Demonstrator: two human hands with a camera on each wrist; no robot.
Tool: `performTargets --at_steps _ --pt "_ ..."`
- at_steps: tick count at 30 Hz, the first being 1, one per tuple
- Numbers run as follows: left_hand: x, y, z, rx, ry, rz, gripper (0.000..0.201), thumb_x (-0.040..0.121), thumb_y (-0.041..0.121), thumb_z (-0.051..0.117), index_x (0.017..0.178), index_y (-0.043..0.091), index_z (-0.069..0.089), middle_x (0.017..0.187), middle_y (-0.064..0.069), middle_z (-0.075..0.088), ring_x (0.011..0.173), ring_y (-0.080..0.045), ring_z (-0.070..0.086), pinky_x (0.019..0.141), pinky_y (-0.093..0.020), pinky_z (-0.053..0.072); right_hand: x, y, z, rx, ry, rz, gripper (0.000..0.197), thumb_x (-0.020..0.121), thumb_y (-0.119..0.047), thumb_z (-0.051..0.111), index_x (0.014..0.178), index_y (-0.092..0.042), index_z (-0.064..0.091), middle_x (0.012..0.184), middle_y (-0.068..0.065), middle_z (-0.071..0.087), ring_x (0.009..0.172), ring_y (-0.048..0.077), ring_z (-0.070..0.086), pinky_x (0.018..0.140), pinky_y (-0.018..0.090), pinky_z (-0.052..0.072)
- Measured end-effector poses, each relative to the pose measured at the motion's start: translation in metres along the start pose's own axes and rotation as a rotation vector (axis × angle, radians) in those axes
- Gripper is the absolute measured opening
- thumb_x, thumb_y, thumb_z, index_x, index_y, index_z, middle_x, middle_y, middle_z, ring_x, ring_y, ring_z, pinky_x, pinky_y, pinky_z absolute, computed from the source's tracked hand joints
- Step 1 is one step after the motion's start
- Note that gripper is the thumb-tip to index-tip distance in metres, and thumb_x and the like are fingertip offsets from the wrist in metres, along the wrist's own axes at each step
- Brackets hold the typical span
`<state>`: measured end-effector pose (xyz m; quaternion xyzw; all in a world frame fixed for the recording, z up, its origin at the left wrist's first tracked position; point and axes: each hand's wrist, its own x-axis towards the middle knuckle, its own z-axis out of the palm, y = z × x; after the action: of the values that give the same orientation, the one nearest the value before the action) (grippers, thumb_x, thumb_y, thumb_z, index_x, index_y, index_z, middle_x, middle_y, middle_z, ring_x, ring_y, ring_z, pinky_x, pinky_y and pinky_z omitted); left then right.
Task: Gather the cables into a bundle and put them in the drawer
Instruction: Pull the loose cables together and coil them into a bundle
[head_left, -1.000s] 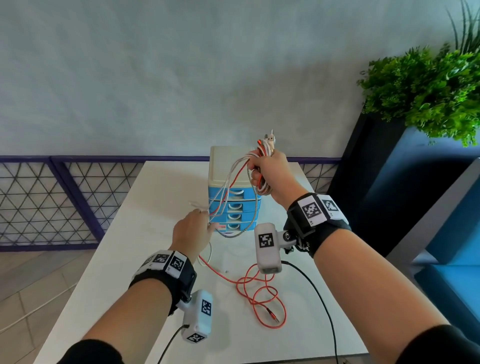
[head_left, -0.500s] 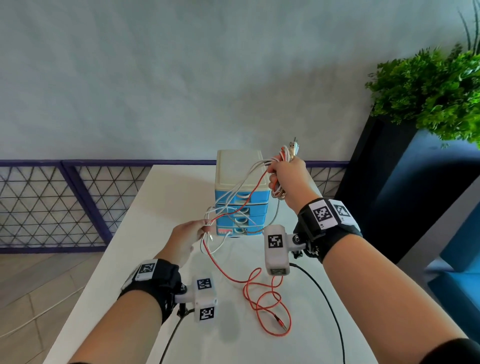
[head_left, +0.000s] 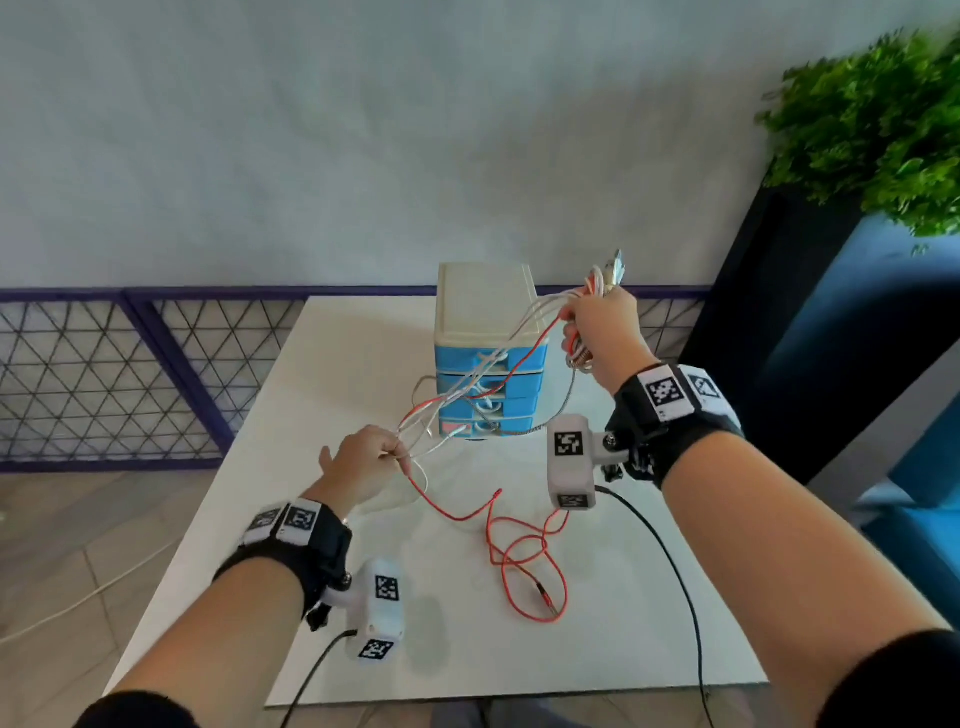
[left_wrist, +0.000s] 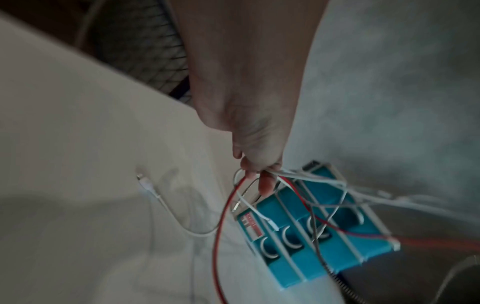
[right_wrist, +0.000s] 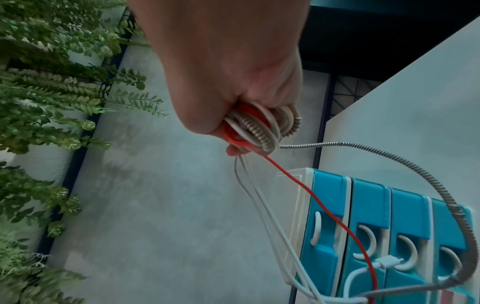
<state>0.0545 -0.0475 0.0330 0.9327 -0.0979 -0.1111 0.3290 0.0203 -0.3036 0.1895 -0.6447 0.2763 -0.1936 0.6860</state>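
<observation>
My right hand (head_left: 602, 332) is raised to the right of the drawer unit (head_left: 488, 312) and grips a coiled bundle of cables (right_wrist: 257, 125): white, red and a metal-braided one. The strands stretch down and left across the blue drawer fronts (right_wrist: 369, 222) to my left hand (head_left: 363, 462), which pinches them (left_wrist: 259, 174) just above the table. The red cable (head_left: 519, 556) trails from my left hand in loose loops on the table. A white cable end (left_wrist: 148, 185) lies flat on the table left of the drawers. All the drawers look closed.
The white table (head_left: 322, 374) stands against a grey wall with a purple mesh fence (head_left: 104, 374) behind it. A green plant (head_left: 872, 119) on a dark planter and blue furniture stand to the right. Black wrist-camera leads (head_left: 670, 566) cross the table's near side.
My right hand has moved right and clear of the drawer unit, still holding the bundle. My left hand has pulled back toward me along the cables, drawing them taut.
</observation>
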Motion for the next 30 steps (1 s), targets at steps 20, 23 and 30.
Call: performTargets --at_steps 20,23,30 --pt "-0.020 -0.016 0.013 -0.058 -0.049 -0.074 0.014 0.077 0.018 0.063 0.088 0.026 0.058 0.076 -0.003 0.062 0.072 -0.025 0.059 0.059 -0.027 0.043 -0.014 0.010 -0.002 -0.068 -0.006 -0.058 0.022 0.087 0.001 0.038 0.080 -0.019 0.045 0.070 0.004 0.054 0.049 0.013 0.046 0.051 0.032 0.042" --pt "-0.018 -0.009 0.017 -0.241 -0.268 -0.250 0.036 0.070 0.041 0.074 0.093 0.028 0.051 0.078 -0.001 0.054 0.069 -0.017 0.050 0.058 -0.024 0.045 -0.014 0.013 0.001 -0.065 -0.023 -0.054 0.020 0.089 -0.001 0.038 0.080 -0.017 0.045 0.069 0.004 0.053 0.048 0.011 0.045 0.051 0.030 0.042" --pt "-0.026 -0.045 0.016 0.429 -0.192 0.155 0.064 0.078 -0.002 0.057 0.132 0.027 0.041 0.115 -0.007 0.054 0.105 -0.029 0.058 0.088 -0.040 0.048 -0.003 0.000 -0.005 -0.022 -0.004 -0.050 0.021 0.086 0.003 0.039 0.077 -0.015 0.044 0.062 0.005 0.051 0.042 0.013 0.044 0.049 0.029 0.040"
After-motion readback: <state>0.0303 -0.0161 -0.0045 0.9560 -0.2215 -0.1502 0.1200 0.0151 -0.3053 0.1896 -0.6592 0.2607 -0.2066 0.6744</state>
